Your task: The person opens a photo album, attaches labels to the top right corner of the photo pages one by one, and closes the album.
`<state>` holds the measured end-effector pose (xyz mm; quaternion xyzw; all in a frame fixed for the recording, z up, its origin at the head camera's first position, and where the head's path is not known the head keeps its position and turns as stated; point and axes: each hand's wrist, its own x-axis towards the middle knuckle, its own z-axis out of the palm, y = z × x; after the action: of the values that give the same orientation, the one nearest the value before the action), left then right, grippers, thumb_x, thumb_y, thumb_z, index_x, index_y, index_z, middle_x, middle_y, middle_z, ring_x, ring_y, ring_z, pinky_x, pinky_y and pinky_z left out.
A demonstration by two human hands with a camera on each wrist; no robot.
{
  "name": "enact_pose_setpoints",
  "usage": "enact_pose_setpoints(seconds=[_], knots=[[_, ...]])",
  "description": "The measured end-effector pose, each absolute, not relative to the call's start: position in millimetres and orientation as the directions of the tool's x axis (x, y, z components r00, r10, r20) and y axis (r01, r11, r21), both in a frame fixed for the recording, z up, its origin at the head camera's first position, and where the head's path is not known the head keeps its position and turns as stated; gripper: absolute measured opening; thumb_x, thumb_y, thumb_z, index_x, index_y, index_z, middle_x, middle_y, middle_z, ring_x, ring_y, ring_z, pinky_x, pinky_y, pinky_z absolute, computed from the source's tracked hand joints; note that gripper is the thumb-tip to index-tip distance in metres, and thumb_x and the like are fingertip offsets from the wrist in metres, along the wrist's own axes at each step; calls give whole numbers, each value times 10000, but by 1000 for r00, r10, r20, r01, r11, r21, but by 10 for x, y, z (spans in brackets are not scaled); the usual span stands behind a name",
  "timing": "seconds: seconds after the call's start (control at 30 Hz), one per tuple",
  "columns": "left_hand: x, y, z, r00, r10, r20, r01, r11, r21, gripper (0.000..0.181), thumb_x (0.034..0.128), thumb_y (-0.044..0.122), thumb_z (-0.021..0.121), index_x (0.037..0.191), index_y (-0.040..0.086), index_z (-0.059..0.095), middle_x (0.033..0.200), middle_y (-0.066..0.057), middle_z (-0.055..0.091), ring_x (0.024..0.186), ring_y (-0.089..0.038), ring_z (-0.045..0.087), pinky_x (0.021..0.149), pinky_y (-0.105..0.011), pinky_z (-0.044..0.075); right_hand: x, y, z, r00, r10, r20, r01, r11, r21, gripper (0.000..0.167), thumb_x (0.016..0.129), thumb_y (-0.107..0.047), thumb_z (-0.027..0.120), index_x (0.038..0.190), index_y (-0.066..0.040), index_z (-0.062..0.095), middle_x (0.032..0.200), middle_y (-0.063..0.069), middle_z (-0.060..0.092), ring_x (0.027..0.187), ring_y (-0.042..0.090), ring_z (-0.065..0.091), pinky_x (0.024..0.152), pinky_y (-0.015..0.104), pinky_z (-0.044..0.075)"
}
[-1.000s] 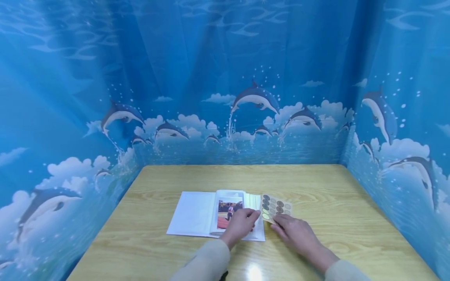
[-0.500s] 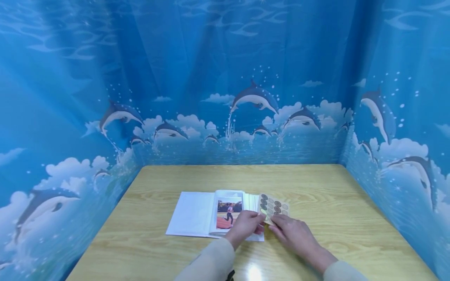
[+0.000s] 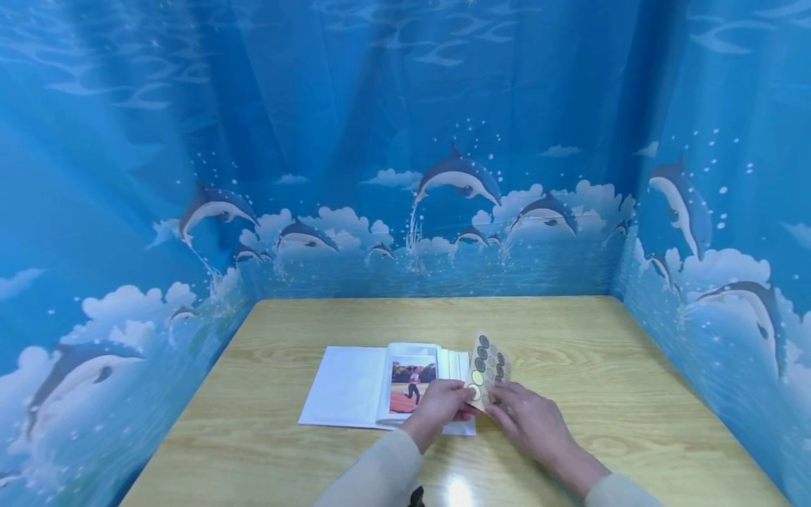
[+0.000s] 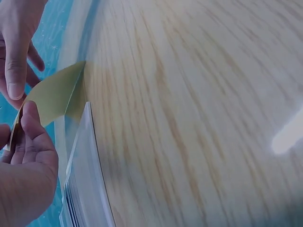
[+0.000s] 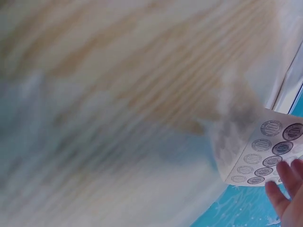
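Between my hands stands a sheet of round stickers [image 3: 491, 358], tilted up and bent, its printed face visible in the head view. My left hand [image 3: 438, 406] pinches the sheet's lower left corner between thumb and fingers. From the right, my right hand [image 3: 529, 420] has its thumb and fingers at the sheet's lower edge; the exact contact is partly hidden. The left wrist view shows the plain back of the sticker sheet [image 4: 57, 92] and both thumbs close together at its edge. In the right wrist view, right fingertips [image 5: 284, 172] overlap the sheet's printed circles.
An open white photo album [image 3: 347, 386] lies left of the hands, with a photo [image 3: 413, 384] of a running person on its page. My left forearm reaches past its front edge. The wooden table [image 3: 570, 338] is enclosed by blue dolphin-print curtains [image 3: 380, 141].
My left hand has moved right from the album's side to the sticker sheet and taken its corner. The sheet has gone from nearly flat to tilted up and bent. The right hand barely moved.
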<state>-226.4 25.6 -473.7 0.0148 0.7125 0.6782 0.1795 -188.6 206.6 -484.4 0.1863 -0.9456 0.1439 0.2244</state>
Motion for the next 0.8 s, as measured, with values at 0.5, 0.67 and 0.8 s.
enact_pose_setpoints(seconds=[0.5,0.67,0.8], knots=[[-2244,253,-4709,-933,287,-218,-221,20,975,172,948,139,638,1048,11,696,868,-56,732,768,-142,684,692,-271,567,-1874,1919,-4831,-859,-67,507,-305,863,-403,275,797,-290,831,998,-115,763,1331,159,604,1084,376,641,815,541,562],[-2238,256,-4692,-926,305,-225,-231,16,973,139,953,123,630,1018,22,699,881,-54,738,794,-150,696,703,-278,569,-1874,1903,-4819,-877,-37,479,-275,857,-437,255,818,-300,814,993,-122,766,1331,158,603,1098,387,633,808,548,559],[-2246,256,-4700,-919,324,-226,-238,0,971,148,954,123,626,1037,23,696,901,-57,743,818,-160,704,706,-276,565,-1877,1890,-4810,-882,-21,470,-268,843,-467,228,832,-280,805,981,-111,767,1327,149,609,1086,371,643,794,529,565]])
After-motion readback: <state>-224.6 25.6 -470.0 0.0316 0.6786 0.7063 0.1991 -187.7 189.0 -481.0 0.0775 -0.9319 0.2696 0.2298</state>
